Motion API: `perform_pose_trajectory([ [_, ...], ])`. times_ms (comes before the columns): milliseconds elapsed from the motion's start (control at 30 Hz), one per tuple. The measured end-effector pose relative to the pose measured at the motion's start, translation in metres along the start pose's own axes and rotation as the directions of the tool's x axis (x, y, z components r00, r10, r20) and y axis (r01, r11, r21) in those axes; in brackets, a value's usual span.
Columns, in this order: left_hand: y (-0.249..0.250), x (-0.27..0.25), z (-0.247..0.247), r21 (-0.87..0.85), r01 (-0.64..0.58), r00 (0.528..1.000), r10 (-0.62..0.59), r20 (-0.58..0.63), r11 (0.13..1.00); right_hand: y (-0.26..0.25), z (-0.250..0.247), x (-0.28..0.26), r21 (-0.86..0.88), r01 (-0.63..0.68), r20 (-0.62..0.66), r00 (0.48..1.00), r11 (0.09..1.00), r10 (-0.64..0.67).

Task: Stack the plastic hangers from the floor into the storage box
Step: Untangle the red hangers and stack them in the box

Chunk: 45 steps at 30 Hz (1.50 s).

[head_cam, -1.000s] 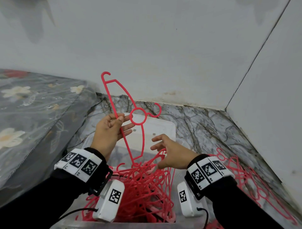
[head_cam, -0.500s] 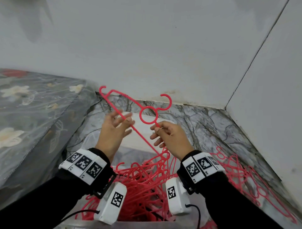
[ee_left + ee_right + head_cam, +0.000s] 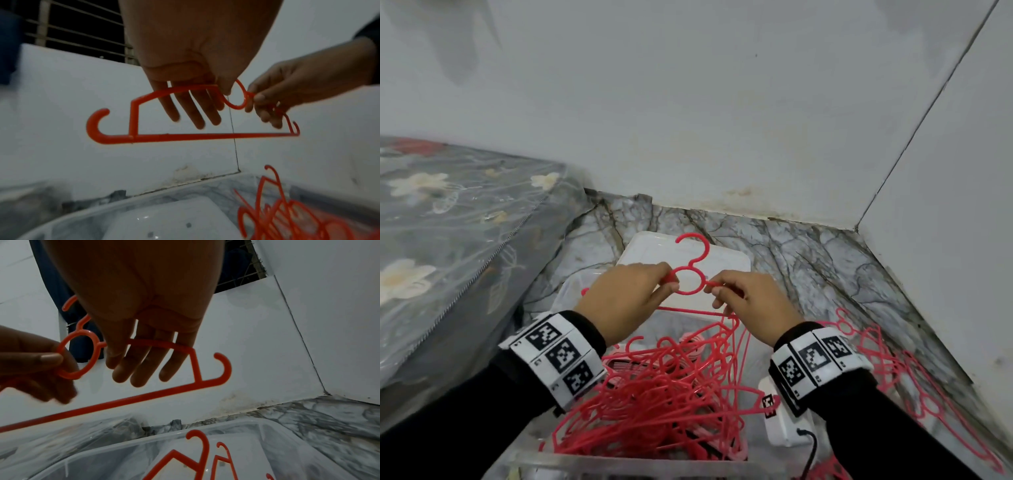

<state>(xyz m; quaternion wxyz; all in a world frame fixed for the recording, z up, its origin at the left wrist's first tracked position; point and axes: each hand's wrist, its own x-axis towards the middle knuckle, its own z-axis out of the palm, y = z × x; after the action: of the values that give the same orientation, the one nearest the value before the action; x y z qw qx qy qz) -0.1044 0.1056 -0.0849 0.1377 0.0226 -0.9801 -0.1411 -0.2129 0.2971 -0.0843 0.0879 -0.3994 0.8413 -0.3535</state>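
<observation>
Head view: a single red hanger [image 3: 690, 274] is held level above the far end of the storage box [image 3: 592, 460], its hook pointing away toward the far wall. The hanger is pinched by the left hand [image 3: 625, 301] at the left side of the central ring, thumb and forefinger closed on the plastic while the other fingers are seen loosely extended in the left wrist view. The right shoulder bar beside the ring is pinched by the right hand [image 3: 748, 301] in the same manner, with its remaining fingers hanging straight below the bar.

Below and nearer, a tangled heap of hangers [image 3: 664, 394] is seen filling the box, hooks and bars crossing at many angles. More hangers [image 3: 887, 370] are left on the marble floor [image 3: 808, 246] to the right of the box. A white lid [image 3: 719, 265] lies on the floor just beyond the box.

The main risk is judged to be snagging: if the held hanger is lowered onto the heap, its end hooks and bottom bar could be caught in the loops beneath, so that no neat stack is formed. With only fingertip pinches applied, the hanger could be twisted or dropped. Overflow of the already heaped pile over the box wall is also thought possible.
</observation>
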Motion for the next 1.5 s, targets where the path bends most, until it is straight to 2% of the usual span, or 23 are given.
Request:
perform_pose_trajectory([
  [100,-0.004,0.003,0.001,-0.001,0.028,0.999,-0.028,0.047,1.0,0.005,0.001,-0.001,-0.055,-0.005,-0.045,0.999,0.998,0.002],
  [233,-0.014,0.003,-0.005,0.113,0.084,0.996,-0.083,-0.011,0.99,0.022,-0.004,-0.003,-0.125,-0.12,-0.119,0.987,0.985,0.106],
  [367,-0.019,0.004,-0.009,0.158,0.159,0.987,-0.161,-0.002,0.975,0.034,-0.006,-0.007,-0.247,-0.216,-0.085,0.976,0.945,0.201],
  [433,-0.022,0.005,-0.012,0.149,0.215,0.977,-0.212,-0.037,0.965,0.036,-0.006,-0.011,-0.28,-0.314,-0.038,0.948,0.907,0.316],
  [467,-0.023,0.006,-0.014,0.138,0.241,0.97,-0.235,-0.059,0.961,0.037,-0.004,-0.013,-0.315,-0.354,0.042,0.922,0.88,0.386],
  [500,-0.024,0.007,-0.016,0.129,0.262,0.964,-0.253,-0.079,0.956,0.037,-0.001,-0.017,-0.355,-0.377,0.167,0.875,0.855,0.455],
  [533,-0.026,0.007,-0.018,0.121,0.275,0.96,-0.264,-0.097,0.954,0.035,0.003,-0.022,-0.393,-0.382,0.307,0.803,0.837,0.51],
  [600,-0.027,0.008,-0.019,0.117,0.28,0.957,-0.267,-0.114,0.953,0.03,0.015,-0.031,-0.439,-0.325,0.524,0.665,0.838,0.532],
  [667,-0.028,0.007,-0.018,0.127,0.271,0.96,-0.258,-0.111,0.954,0.027,0.026,-0.037,-0.414,-0.273,0.634,0.598,0.868,0.49],
  [733,-0.028,0.006,-0.017,0.139,0.271,0.96,-0.258,-0.105,0.953,0.026,0.032,-0.039,-0.353,-0.289,0.689,0.564,0.89,0.456],
  [800,-0.029,0.006,-0.016,0.149,0.275,0.96,-0.262,-0.097,0.95,0.024,0.033,-0.038,-0.321,-0.267,0.702,0.577,0.909,0.418],
  [867,-0.03,0.006,-0.016,0.147,0.276,0.96,-0.265,-0.091,0.95,0.021,0.03,-0.038,-0.284,-0.249,0.69,0.618,0.926,0.377],
  [1033,-0.029,0.006,-0.019,0.127,0.302,0.95,-0.286,-0.128,0.945,0.013,0.012,-0.04,-0.154,-0.303,0.644,0.691,0.941,0.328],
  [1133,-0.03,0.006,-0.022,0.118,0.308,0.944,-0.287,-0.165,0.944,0.015,-0.009,-0.045,-0.172,-0.258,0.541,0.782,0.951,0.309],
  [1267,-0.03,0.009,-0.025,0.088,0.291,0.94,-0.268,-0.209,0.953,0.03,-0.037,-0.052,-0.197,-0.216,0.33,0.904,0.956,0.272],
  [1367,-0.024,0.01,-0.024,0.087,0.265,0.945,-0.24,-0.222,0.96,0.04,-0.038,-0.056,-0.26,-0.197,0.274,0.924,0.945,0.267],
  [1500,-0.018,0.012,-0.019,0.07,0.267,0.944,-0.246,-0.218,0.961,0.044,-0.029,-0.053,-0.458,-0.12,0.27,0.925,0.881,0.266],
])
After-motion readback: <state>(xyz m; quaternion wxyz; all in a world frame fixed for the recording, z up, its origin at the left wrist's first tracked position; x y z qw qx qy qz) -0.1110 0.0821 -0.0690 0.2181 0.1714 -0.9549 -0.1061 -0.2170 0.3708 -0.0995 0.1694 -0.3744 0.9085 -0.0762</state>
